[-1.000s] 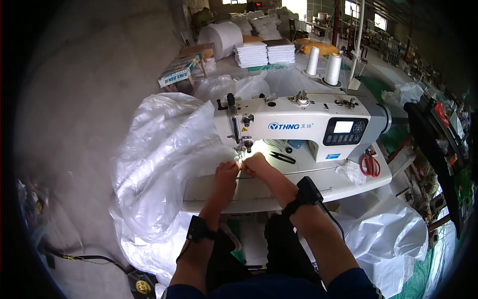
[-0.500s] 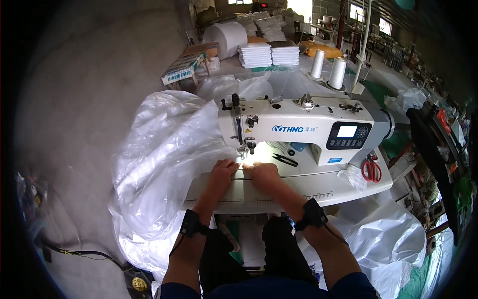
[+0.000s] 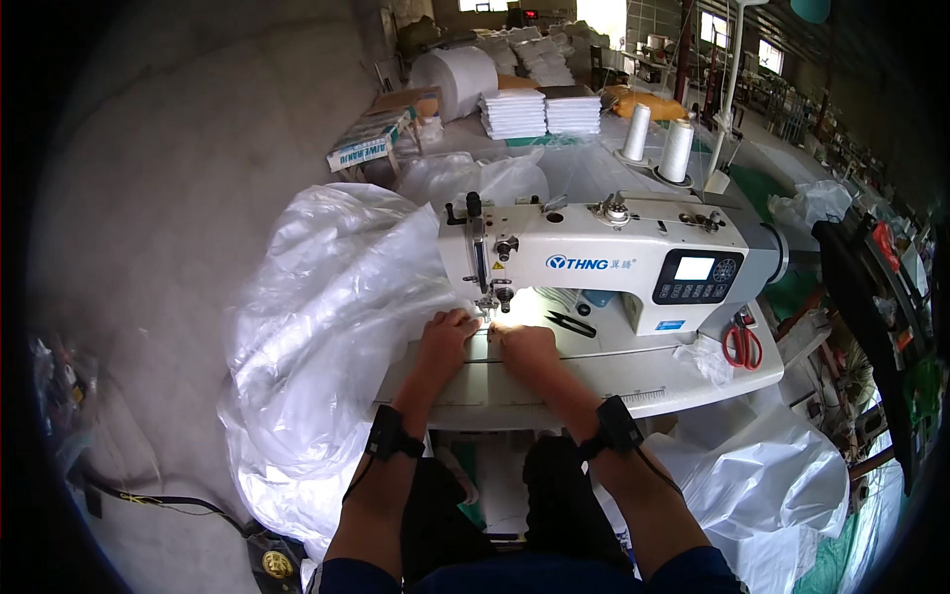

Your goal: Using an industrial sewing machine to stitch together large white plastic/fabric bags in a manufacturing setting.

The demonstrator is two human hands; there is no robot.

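Observation:
A white sewing machine stands in front of me, its lit needle area just beyond my fingers. My left hand is left of the presser foot, fingers bent and closed at the edge of a big heap of shiny white plastic sheeting. Right of the needle, my right hand is closed, its fingertips down on the machine bed. What lies under those fingertips is too small to make out. Black thread snips rest on the bed beyond my right hand.
Red-handled scissors are at the bed's right end, beside a crumpled white scrap. Two white thread cones stand behind the machine. More white sheeting hangs at the lower right. Stacked white packs and a large roll lie farther back.
My right hand's fingers have curled in more and drawn slightly back from the needle. The left hand stays beside the presser foot. The whole view has shifted a little.

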